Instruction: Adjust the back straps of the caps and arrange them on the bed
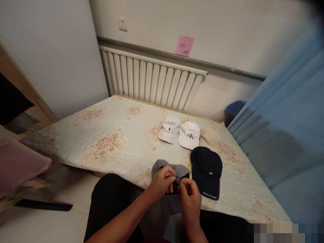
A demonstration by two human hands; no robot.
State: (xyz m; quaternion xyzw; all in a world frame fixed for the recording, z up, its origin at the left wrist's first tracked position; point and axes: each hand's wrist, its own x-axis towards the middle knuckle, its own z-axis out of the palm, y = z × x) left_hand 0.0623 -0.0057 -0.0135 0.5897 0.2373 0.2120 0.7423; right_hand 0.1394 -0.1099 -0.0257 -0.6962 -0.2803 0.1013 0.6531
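Note:
A grey baseball cap (181, 168) sits at the near edge of the bed, its dark inside partly showing. Both my hands are closed at its back strap (178, 178). My left hand (162, 181) pinches the strap from the left, fingertips curled. From the right, my right hand (190, 195) pinches the strap's other side between thumb and forefinger. Just right of the hands lies a dark navy cap (206, 165) with small white lettering on its brim. My fingers hide the strap's fastening.
Behind stand a white cap (170, 126) with a small emblem, a white cap (189, 133) with black letters and a beige cap (210, 136). All rest on the floral bedspread (131, 135). A radiator (152, 76) lines the wall; a blue curtain (286, 128) hangs at right.

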